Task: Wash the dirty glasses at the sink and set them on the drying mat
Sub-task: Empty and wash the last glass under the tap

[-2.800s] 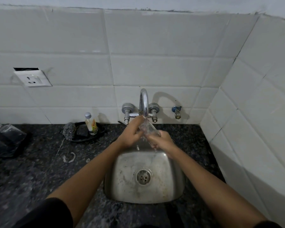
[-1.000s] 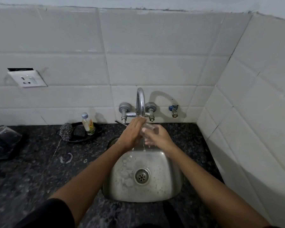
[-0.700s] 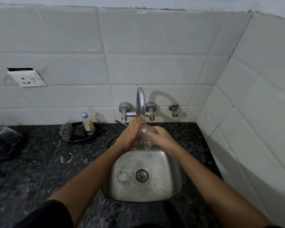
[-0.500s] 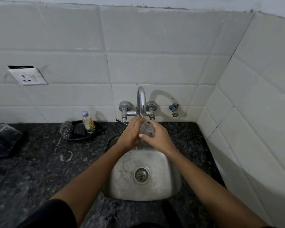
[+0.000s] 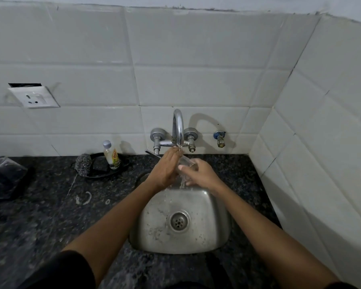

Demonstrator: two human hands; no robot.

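Rinsing under way: right hand (image 5: 198, 174) grips the glass (image 5: 186, 163) under the tap (image 5: 178, 130), left hand (image 5: 167, 170) cupped against it; advise turning it steadily over the sink (image 5: 221, 236).

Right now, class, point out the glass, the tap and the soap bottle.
glass (image 5: 186, 163): head view, clear wall between the hands.
tap (image 5: 178, 124): head view, curved spout.
soap bottle (image 5: 112, 156): head view, labelled body.

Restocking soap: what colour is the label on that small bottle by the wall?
Yellow with some green, on the small bottle, head view.
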